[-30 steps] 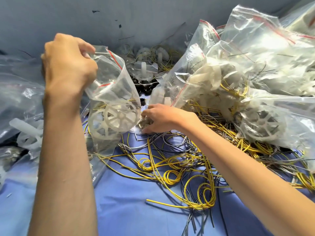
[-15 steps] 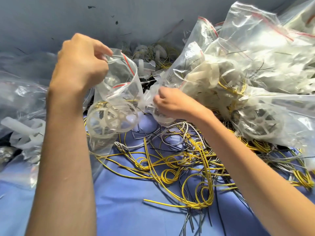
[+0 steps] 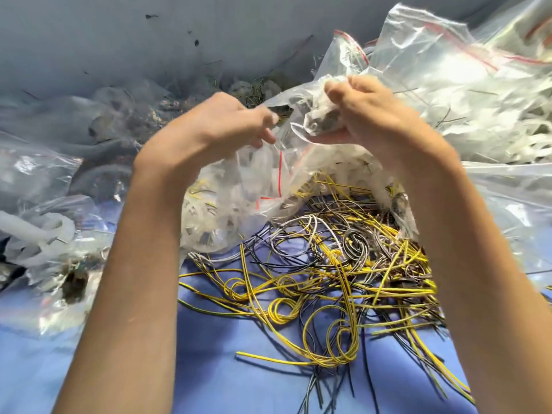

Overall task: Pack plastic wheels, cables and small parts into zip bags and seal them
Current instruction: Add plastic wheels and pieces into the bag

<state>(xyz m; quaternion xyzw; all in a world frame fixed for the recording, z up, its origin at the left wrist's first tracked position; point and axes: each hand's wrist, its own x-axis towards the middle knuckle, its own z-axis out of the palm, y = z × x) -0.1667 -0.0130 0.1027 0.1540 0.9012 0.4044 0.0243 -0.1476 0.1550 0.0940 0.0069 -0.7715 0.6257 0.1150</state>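
While the zip bag [image 3: 239,189] is held clear of the worktop [image 3: 239,377], toward its far edge, the left rim of its mouth is pinched by the left hand [image 3: 236,121]. The thumb and fingers of that hand are curled together on the film.

The bag is made of thin, clear, crinkled plastic and is marked with a red line at the mouth. It hangs below and between the two hands. Pale, ring-shaped plastic wheels [image 3: 203,216] are seen through its lower part, though blurred.

The right hand [image 3: 367,115] is closed, its fingers clamped round a small-parts bundle [image 3: 325,118]. This is a wad of crumpled clear film with dark grey contents. The bundle is held at the bag's mouth, just beside the left fingertips. Whether it lies inside the mouth cannot be told.

Thin round cables [image 3: 328,279] in yellow, grey and black lie looped and tangled on the smooth blue worktop, from the centre to the right edge, beneath the bag.

Glossy filled bags [image 3: 478,100] are piled at the far right corner. More bags [image 3: 44,204] are stacked along the left edge.
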